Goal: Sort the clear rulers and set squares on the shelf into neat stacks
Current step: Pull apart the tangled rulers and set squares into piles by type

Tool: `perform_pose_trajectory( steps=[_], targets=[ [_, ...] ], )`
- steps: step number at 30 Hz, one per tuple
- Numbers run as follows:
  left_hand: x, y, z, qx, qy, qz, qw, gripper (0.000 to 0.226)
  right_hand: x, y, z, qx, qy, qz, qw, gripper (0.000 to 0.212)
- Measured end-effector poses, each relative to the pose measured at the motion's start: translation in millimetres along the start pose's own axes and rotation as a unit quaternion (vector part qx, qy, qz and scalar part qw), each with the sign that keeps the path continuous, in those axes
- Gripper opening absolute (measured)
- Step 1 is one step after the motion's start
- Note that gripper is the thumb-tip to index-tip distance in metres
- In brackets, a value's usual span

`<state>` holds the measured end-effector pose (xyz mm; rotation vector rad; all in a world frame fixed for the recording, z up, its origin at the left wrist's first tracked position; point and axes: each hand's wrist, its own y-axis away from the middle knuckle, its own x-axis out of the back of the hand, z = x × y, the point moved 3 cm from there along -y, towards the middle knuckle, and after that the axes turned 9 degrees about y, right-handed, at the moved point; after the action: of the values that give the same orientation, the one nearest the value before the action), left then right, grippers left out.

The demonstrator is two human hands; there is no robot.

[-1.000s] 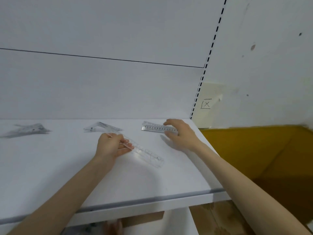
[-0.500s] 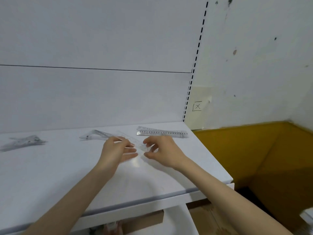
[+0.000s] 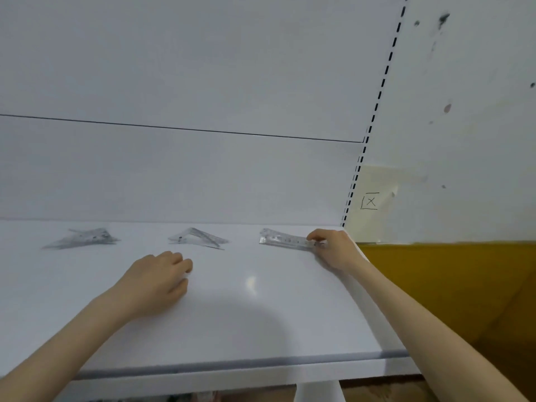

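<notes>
Now that the long clear ruler both hands held half a second ago is gone from the middle of the shelf [image 3: 232, 364], the near part of the board in front of the ruler stack [image 3: 285, 240] carries only the left hand [image 3: 158, 282]. That hand has let go and rests on the surface, well to the left of the stack and nearer the front edge, fingers loosely curled around nothing. Farther back, the right hand [image 3: 333, 248] has travelled to the stack's right end, where its fingers curl over the top rulers and the thumb sits against the near side, so it grips or steadies that end. The carried ruler most likely lies on the stack now, though no single ruler can be told apart there. Left of the stack, at the same depth, sits a pile of set squares [image 3: 198, 237], and farther left again a second, blurrier pile [image 3: 82, 237]. Nothing loose shows between them, so the sorting looks nearly done, with only squaring up left.
</notes>
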<state>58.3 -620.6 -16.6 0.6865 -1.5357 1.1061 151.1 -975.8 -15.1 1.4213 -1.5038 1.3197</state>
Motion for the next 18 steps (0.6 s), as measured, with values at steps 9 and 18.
perform_pose_trajectory(
  steps=[9, 18],
  targets=[
    [6.7, 24.4, -23.0, -0.007, -0.061, 0.026, 0.998, 0.023, -3.2, 3.4, -7.6, 0.051, 0.030, -0.009, 0.998, 0.029],
    [46.0, 91.6, -68.1, 0.108, -0.051, -0.003, 0.993, 0.061, -2.5, 37.5, -148.0, 0.188, 0.139, 0.009, 0.972, 0.045]
  ],
)
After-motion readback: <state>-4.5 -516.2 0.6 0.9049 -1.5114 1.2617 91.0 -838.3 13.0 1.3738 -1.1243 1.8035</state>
